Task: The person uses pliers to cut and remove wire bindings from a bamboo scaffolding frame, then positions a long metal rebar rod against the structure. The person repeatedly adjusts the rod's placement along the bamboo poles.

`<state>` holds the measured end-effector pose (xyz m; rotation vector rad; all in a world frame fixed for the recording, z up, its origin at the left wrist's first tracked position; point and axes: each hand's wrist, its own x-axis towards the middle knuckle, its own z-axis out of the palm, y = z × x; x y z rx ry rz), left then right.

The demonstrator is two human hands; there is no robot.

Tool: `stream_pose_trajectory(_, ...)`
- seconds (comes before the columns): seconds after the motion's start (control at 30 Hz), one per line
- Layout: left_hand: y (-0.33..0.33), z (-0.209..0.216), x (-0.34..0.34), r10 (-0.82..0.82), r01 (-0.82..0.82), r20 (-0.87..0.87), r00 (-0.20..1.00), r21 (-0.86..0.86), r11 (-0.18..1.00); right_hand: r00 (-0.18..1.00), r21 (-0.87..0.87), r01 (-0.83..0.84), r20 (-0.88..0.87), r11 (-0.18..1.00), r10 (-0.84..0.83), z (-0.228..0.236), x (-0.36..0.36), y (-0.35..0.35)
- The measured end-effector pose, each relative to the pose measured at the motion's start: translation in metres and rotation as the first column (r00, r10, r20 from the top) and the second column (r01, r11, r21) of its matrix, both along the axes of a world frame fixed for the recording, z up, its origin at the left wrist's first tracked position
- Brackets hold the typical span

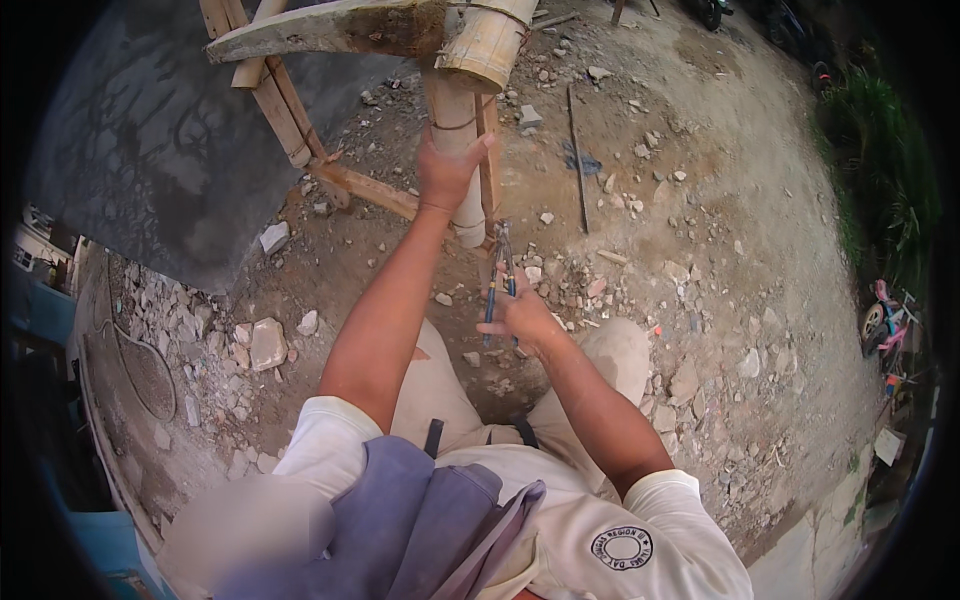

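Note:
Wrapped around an upright bamboo pole [452, 102], my left hand [447, 170] grips it just below a wire tie. Below and to the right, my right hand [525, 312] is closed around blue-handled pliers [491, 300]. Their jaws point away from me, close to the lower end of the bamboo and a narrow wooden post [489, 150] beside it. Whether the jaws touch anything is too small to tell. A thick bamboo end [478, 65] and a curved timber [330, 32] meet at the top of the pole, with wire around the bamboo.
Wooden braces [370, 190] run left from the pole. Beyond lies a dark, wet-looking slab [170, 140]. Broken stones [268, 345] litter the dirt ground. A thin dark rod [578, 160] lies to the right, with grass [880, 160] and a pink bicycle [888, 325] at the far right.

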<state>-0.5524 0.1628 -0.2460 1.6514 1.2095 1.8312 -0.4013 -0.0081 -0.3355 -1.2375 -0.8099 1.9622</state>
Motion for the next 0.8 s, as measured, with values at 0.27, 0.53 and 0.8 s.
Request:
stream_pose_trajectory(0.27,-0.011,0.005,0.001,0.014,-0.015,-0.017,1.000,-0.038,0.999,0.992,0.001,0.084,-0.099,0.996,-0.083,0.021,-0.024,0.001)
stream_pose_trajectory(0.53,-0.038,-0.018,0.009,0.346,-0.341,-0.164,0.924,0.058,0.938,0.889,0.166,-0.259,0.426,0.952,0.167,0.022,0.029,0.036)
stream_pose_trajectory(0.8,-0.092,-0.122,0.094,0.169,0.704,0.890,0.423,-0.440,0.557,0.604,0.175,-0.706,0.654,0.686,0.455,0.021,0.108,0.114)
